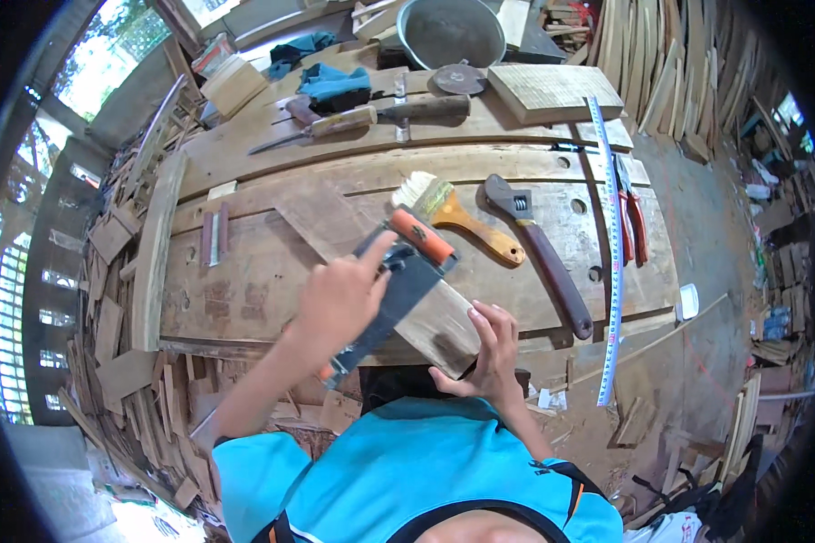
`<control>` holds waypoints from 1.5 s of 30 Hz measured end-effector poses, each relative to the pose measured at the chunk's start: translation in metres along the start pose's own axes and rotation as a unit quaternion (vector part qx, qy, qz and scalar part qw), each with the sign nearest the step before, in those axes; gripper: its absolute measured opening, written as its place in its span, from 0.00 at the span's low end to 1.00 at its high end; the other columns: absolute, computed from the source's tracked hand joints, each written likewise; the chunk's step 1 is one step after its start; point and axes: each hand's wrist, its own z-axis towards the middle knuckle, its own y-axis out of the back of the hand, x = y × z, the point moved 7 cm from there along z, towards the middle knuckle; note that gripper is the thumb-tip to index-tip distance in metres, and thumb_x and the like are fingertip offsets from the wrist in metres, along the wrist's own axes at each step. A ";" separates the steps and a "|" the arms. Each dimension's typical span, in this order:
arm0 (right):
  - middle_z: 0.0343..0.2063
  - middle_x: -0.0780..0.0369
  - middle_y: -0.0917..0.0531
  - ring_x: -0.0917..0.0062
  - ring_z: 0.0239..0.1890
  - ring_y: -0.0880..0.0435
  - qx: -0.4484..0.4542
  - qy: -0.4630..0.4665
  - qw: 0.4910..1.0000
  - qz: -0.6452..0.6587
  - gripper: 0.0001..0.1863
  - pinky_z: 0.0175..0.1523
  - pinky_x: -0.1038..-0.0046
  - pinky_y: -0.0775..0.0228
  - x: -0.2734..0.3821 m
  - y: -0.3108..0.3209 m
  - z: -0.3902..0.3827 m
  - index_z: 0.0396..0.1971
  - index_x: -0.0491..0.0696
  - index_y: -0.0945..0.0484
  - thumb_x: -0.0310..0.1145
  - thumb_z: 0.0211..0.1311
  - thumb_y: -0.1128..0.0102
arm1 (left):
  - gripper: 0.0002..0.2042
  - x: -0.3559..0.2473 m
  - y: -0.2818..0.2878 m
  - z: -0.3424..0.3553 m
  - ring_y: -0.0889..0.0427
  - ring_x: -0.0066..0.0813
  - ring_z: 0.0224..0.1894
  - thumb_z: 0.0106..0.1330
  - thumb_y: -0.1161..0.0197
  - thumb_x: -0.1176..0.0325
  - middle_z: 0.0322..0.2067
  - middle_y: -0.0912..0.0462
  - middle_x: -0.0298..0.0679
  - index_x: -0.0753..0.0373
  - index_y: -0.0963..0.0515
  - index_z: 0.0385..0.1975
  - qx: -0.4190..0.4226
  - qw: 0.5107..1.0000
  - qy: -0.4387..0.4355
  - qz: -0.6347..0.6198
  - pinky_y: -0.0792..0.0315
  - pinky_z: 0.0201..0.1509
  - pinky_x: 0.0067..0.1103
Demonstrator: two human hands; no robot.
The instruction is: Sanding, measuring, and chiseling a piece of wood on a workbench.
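My left hand [340,299] grips a dark grey hand sander [397,291] with orange ends and a black fitting, tilted diagonally over a brown board [435,330]. The sander covers part of the board. My right hand [482,357] is closed on the board's near end, thumb and fingers at its edges, by the bench's front edge. Just beyond lie a wide brush [471,228] with pale bristles and a wooden handle, and an adjustable wrench [552,262] with a dark handle.
The workbench [235,290] also carries red-handled pliers [629,217], a measuring tape [604,326], chisels [326,127], a thick block [552,90] and blue cloths [330,81]. A metal basin [451,32] stands behind. Wood offcuts [118,317] pile at left; planks [661,72] lean at back right.
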 end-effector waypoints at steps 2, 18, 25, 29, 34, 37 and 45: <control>0.45 0.52 0.31 0.57 0.44 0.32 -0.010 0.004 1.000 0.022 0.47 0.49 0.57 0.41 0.001 0.005 0.001 0.53 0.46 0.41 0.52 0.32 0.33 | 0.21 0.024 0.012 0.010 0.23 0.52 0.37 0.54 0.43 0.67 0.34 0.23 0.54 0.52 0.33 0.50 -0.055 0.998 0.017 0.003 0.29 0.42 0.37; 0.44 0.50 0.32 0.57 0.45 0.32 0.000 0.027 0.999 0.042 0.43 0.47 0.58 0.41 0.007 0.001 0.006 0.49 0.46 0.39 0.51 0.32 0.33 | 0.23 0.130 0.057 0.096 0.21 0.46 0.35 0.50 0.47 0.74 0.31 0.22 0.51 0.50 0.30 0.49 -0.199 0.978 0.011 0.062 0.28 0.39 0.34; 0.44 0.47 0.33 0.57 0.44 0.31 -0.013 0.023 0.999 0.030 0.43 0.46 0.58 0.39 -0.002 0.003 -0.001 0.49 0.45 0.40 0.50 0.32 0.33 | 0.25 0.004 -0.006 0.008 0.22 0.45 0.37 0.48 0.46 0.74 0.32 0.22 0.48 0.46 0.30 0.50 -0.001 0.999 0.039 0.027 0.28 0.43 0.34; 0.44 0.47 0.33 0.56 0.45 0.32 0.008 0.029 0.999 0.028 0.43 0.47 0.58 0.39 0.005 0.005 -0.001 0.50 0.45 0.40 0.49 0.31 0.32 | 0.24 0.038 0.029 0.041 0.22 0.45 0.36 0.48 0.46 0.74 0.30 0.21 0.50 0.46 0.29 0.48 -0.153 0.986 0.045 0.039 0.28 0.41 0.35; 0.44 0.48 0.33 0.57 0.47 0.33 0.017 0.005 0.999 0.039 0.43 0.48 0.58 0.40 0.003 -0.001 0.001 0.50 0.45 0.39 0.50 0.31 0.32 | 0.24 0.107 0.041 0.092 0.22 0.45 0.37 0.46 0.46 0.75 0.32 0.22 0.50 0.49 0.30 0.48 -0.194 0.979 0.010 0.056 0.28 0.41 0.35; 0.44 0.48 0.34 0.57 0.47 0.34 0.019 -0.009 0.999 0.028 0.42 0.49 0.58 0.40 -0.002 -0.001 0.001 0.49 0.46 0.37 0.50 0.31 0.32 | 0.24 0.077 0.027 0.067 0.24 0.49 0.38 0.45 0.46 0.75 0.35 0.22 0.50 0.52 0.30 0.47 -0.143 0.989 -0.004 -0.030 0.30 0.42 0.37; 0.56 0.53 0.40 0.58 0.59 0.43 0.230 0.000 0.961 -0.153 0.43 0.60 0.55 0.55 0.020 0.014 0.036 0.55 0.52 0.35 0.60 0.37 0.38 | 0.23 0.047 0.034 0.037 0.28 0.18 0.21 0.48 0.41 0.73 0.23 0.26 0.35 0.58 0.31 0.49 0.066 0.968 -0.002 -0.241 0.31 0.21 0.17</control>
